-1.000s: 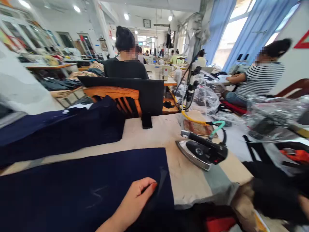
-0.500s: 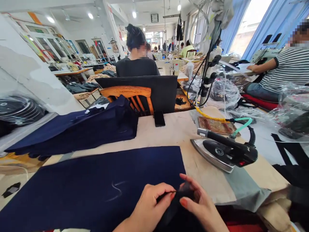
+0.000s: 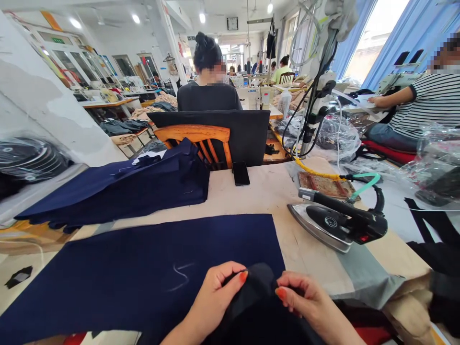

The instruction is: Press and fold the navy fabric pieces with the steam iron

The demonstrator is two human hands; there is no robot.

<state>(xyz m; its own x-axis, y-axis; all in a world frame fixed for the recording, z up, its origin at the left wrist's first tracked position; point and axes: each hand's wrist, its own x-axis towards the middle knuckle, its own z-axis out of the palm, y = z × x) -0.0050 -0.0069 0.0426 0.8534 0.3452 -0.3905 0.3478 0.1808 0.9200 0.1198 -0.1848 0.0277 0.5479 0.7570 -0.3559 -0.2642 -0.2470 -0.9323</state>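
A piece of black fabric (image 3: 257, 292) is stretched between my two hands at the table's near edge. My left hand (image 3: 221, 292) pinches its upper left edge between thumb and fingers. At its right edge, my right hand (image 3: 302, 293) grips the cloth with thumb and forefinger. Beneath and to the left lies a flat dark blue panel (image 3: 143, 263) with a pale chalk mark. Farther back on the left is a folded pile of dark blue cloth (image 3: 161, 184). A black and silver iron (image 3: 330, 223) rests right of the panel.
A phone (image 3: 240, 174) lies near the table's far edge. Behind the iron is a rusty plate (image 3: 323, 184), with a hose and cables hanging above. A person in black (image 3: 210, 96) sits ahead by a wooden chair (image 3: 194, 134); a person in stripes (image 3: 427, 103) sits at right.
My hands have moved apart, spreading the black fabric between them. My right hand's fingers have closed on its edge. The view has shifted slightly.
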